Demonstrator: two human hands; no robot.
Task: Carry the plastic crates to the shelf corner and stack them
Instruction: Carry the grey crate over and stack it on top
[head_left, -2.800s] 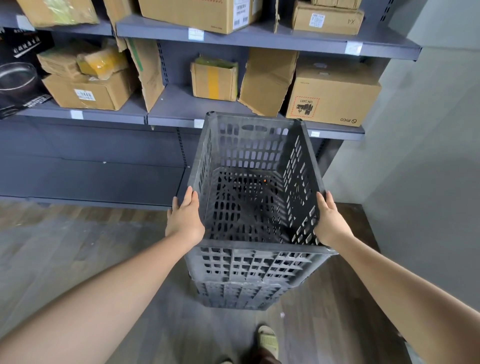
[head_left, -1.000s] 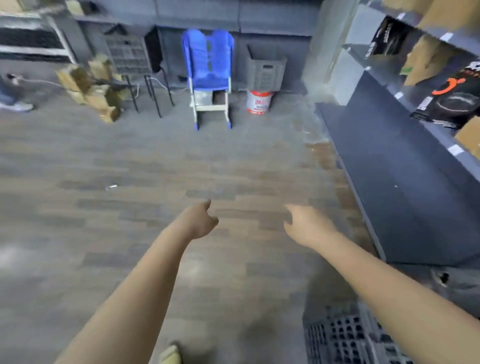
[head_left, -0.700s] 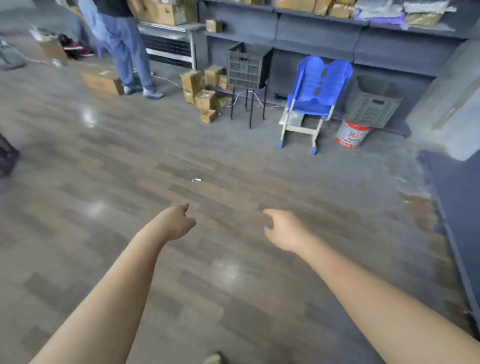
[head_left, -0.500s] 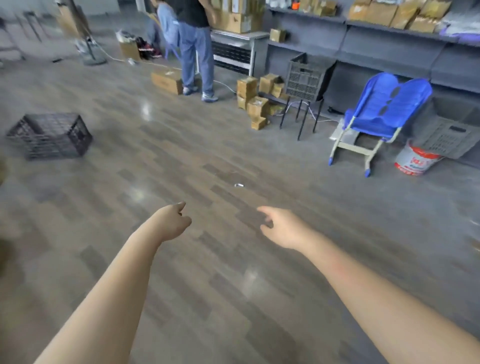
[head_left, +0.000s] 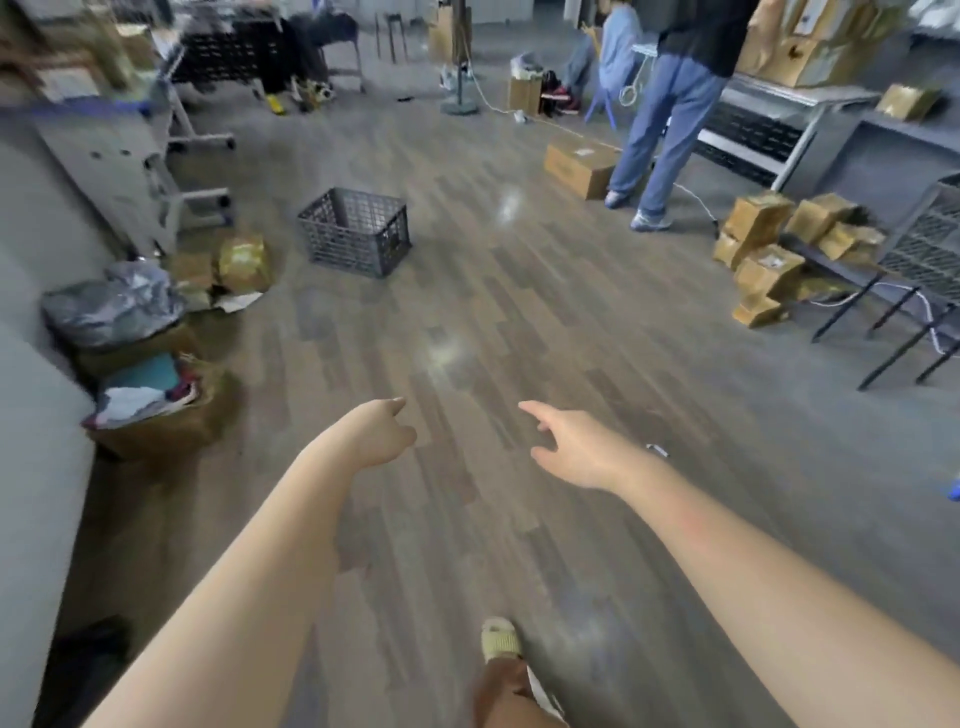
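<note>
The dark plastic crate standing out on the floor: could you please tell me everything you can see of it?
The dark plastic crate is a dark grey, open-topped box with lattice walls of small rectangular slots and a plain solid rim. It looks like moulded plastic. It stands upright on the wood-pattern floor, with nothing visible inside from this angle. Nothing touches it but the floor; cardboard boxes lie apart to its left. Both hands are well short of it, and the view is slightly blurred.

Wood-plank floor (head_left: 519, 322) throughout. A person in blue trousers (head_left: 670, 119) stands upper right, just beside a cardboard box (head_left: 584, 163). Small cartons (head_left: 779, 254) are piled at right. Bagged bin (head_left: 111, 306) and open box of clothes (head_left: 150, 400) at left.
</note>
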